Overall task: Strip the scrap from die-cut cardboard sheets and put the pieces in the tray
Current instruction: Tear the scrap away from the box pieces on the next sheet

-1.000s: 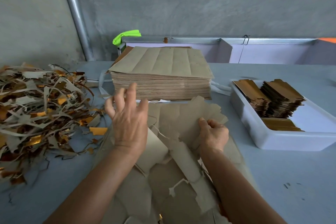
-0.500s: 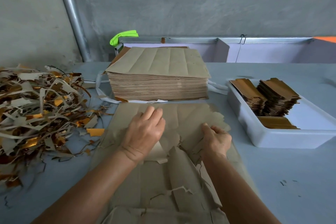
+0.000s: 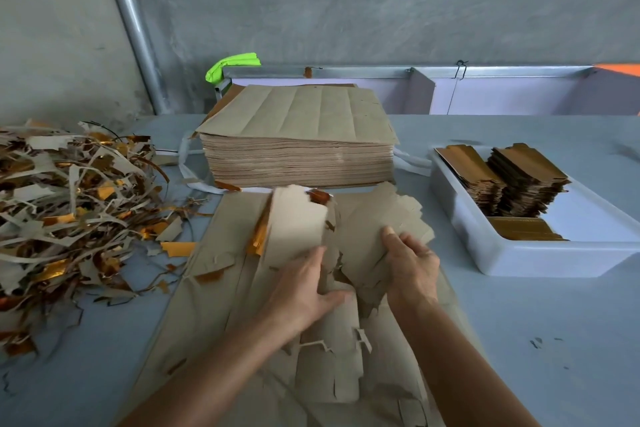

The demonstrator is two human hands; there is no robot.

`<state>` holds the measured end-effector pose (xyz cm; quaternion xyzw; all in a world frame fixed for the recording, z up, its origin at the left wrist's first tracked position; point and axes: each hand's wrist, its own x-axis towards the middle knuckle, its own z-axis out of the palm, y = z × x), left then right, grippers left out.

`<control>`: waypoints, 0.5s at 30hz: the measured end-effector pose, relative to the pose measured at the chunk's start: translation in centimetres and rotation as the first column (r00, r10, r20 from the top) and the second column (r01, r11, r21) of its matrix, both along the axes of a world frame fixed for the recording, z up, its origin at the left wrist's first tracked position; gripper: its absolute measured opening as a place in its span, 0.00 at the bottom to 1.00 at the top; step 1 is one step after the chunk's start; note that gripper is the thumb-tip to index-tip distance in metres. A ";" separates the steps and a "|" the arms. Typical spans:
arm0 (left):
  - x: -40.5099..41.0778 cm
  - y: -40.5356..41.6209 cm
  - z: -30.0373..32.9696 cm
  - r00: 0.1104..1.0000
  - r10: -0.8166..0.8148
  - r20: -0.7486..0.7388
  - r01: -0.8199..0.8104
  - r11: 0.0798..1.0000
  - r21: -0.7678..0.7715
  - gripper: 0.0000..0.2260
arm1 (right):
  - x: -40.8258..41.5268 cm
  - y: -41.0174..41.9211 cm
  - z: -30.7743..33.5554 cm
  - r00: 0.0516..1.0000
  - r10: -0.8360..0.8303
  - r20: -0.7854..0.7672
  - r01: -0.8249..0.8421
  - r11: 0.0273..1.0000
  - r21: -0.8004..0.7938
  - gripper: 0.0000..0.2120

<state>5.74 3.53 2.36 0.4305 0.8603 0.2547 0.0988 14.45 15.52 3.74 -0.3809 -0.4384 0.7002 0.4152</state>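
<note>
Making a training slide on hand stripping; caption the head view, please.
Both hands, left hand and right hand, pull cut pieces from a cardboard sheet; scrap pile left, tray right.

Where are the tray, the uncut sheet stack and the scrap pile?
tray (image 3: 540, 258), head view, near front wall.
uncut sheet stack (image 3: 298, 163), head view, front edge.
scrap pile (image 3: 69, 204), head view, middle of heap.

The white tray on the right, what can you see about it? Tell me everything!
The white tray looks like smooth plastic, a shallow box with rounded corners. It sits flat on the grey table, to the right of the right hand, and neither hand touches it. Inside, at its far end, stand two leaning stacks of brown and gold cardboard pieces, with a few more lying flat in front. The rest of its floor is bare.
</note>
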 end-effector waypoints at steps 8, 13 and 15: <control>-3.1 -1.0 1.3 0.969 -0.105 0.225 0.101 0.995 0.028 0.08 | 0.3 1.3 1.1 0.998 -0.030 -0.056 0.032 0.999 0.035 0.17; -4.2 -2.1 2.6 0.926 -0.148 0.348 0.126 0.988 0.085 0.05 | 0.4 2.7 1.9 0.988 -0.151 -0.043 0.149 0.987 -0.054 0.15; -4.6 -2.7 2.9 0.908 -0.147 0.391 0.104 0.986 0.131 0.04 | 0.7 3.3 1.9 0.982 -0.188 -0.013 0.187 0.981 -0.040 0.15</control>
